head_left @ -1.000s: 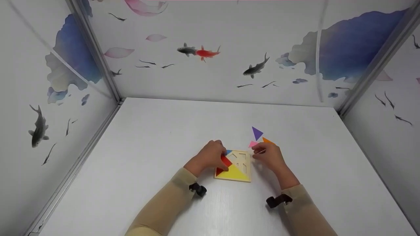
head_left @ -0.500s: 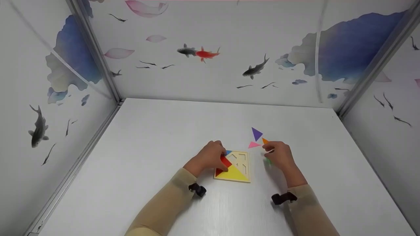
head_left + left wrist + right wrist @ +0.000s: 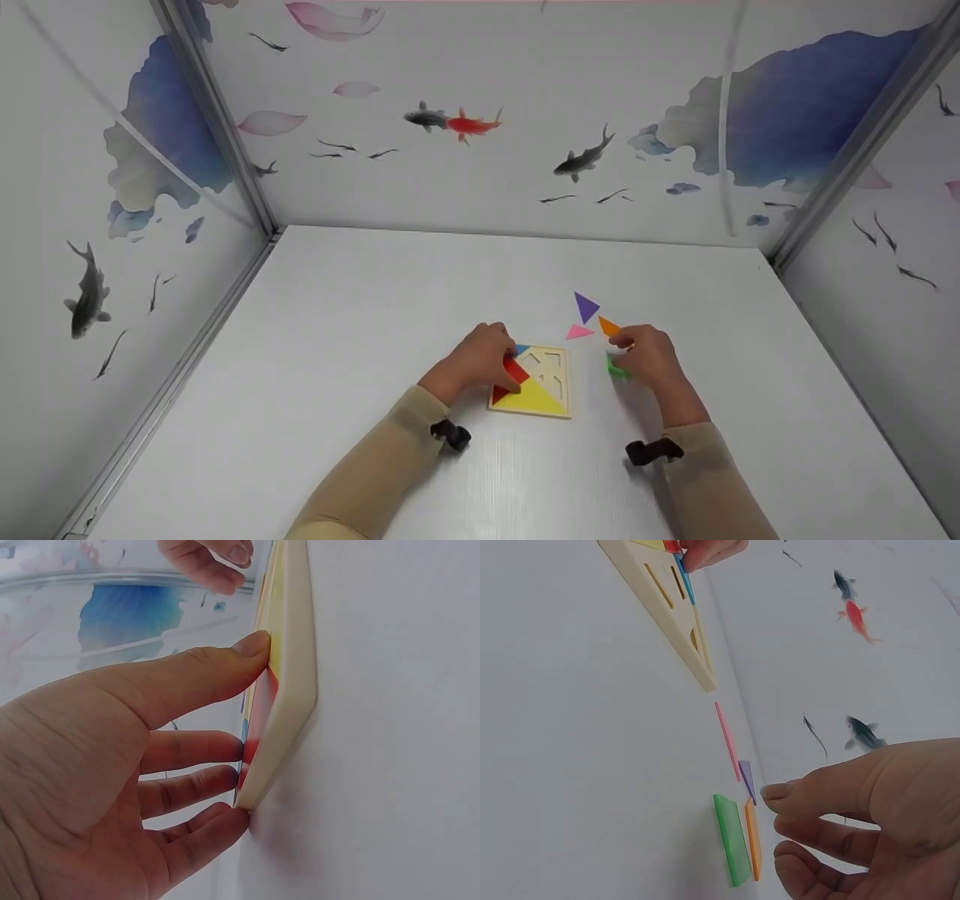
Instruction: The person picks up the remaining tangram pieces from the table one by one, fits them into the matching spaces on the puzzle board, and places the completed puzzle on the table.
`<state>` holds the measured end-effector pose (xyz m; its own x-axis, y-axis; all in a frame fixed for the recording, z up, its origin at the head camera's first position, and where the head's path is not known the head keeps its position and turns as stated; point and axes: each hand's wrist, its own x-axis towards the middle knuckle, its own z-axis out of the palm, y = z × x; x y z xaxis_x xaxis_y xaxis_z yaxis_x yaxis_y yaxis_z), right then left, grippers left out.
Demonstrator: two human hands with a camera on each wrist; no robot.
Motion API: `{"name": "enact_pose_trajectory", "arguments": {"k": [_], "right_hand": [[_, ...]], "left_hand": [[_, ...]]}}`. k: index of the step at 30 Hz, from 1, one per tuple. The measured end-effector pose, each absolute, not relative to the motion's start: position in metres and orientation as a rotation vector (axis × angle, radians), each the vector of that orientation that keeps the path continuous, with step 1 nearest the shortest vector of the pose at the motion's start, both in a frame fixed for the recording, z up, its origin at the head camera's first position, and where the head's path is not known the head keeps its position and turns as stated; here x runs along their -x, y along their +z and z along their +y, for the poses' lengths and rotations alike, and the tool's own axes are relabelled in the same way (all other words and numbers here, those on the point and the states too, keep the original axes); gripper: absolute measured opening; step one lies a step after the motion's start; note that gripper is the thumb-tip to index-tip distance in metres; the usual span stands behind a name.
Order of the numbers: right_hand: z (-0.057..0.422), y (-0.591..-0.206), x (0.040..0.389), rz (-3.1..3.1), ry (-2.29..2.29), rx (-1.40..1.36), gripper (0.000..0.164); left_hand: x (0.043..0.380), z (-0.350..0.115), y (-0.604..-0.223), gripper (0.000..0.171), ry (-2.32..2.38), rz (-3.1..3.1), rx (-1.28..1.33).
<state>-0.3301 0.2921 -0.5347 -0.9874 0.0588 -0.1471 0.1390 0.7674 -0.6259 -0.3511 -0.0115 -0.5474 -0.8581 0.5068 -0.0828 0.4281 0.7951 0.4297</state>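
Note:
My left hand [image 3: 476, 358] rests on a wooden tangram board [image 3: 568, 386], its thumb and fingertips pressing the near left part in the left wrist view. A yellow triangle [image 3: 536, 399], a red piece [image 3: 516, 369] and a blue piece [image 3: 523, 349] lie in the board; its upper right shows bare recesses. My right hand [image 3: 651, 360] hovers beside a green four-sided piece [image 3: 733, 840], partly hiding it in the head view. Its fingers are loosely bent, with nothing visible between them in the right wrist view. An orange piece [image 3: 608, 326] lies close to these fingertips.
A purple triangle [image 3: 586, 307] and a pink triangle [image 3: 580, 331] lie on the white table [image 3: 360, 315], beyond the board's right corner. Painted walls enclose the table at the back, left and right.
My right hand has moved right, away from the board. The green piece now shows beneath it, and more of the pink and orange pieces is visible. My left hand stays put.

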Motion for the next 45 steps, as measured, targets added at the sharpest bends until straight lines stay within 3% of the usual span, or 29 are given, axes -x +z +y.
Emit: {"name": "enact_pose_trajectory", "arguments": {"k": [21,45], "right_hand": [[0.296,-0.539,0.331,2.801,-0.844,-0.24,0.047],[0.302,-0.546,0.331,2.852,-0.823,-0.146,0.039]], "left_hand": [[0.353,-0.012,-0.548,0.055,0.57,2.789,-0.778],[0.356,-0.013,-0.551,0.054,0.561,2.804,-0.808]]}}
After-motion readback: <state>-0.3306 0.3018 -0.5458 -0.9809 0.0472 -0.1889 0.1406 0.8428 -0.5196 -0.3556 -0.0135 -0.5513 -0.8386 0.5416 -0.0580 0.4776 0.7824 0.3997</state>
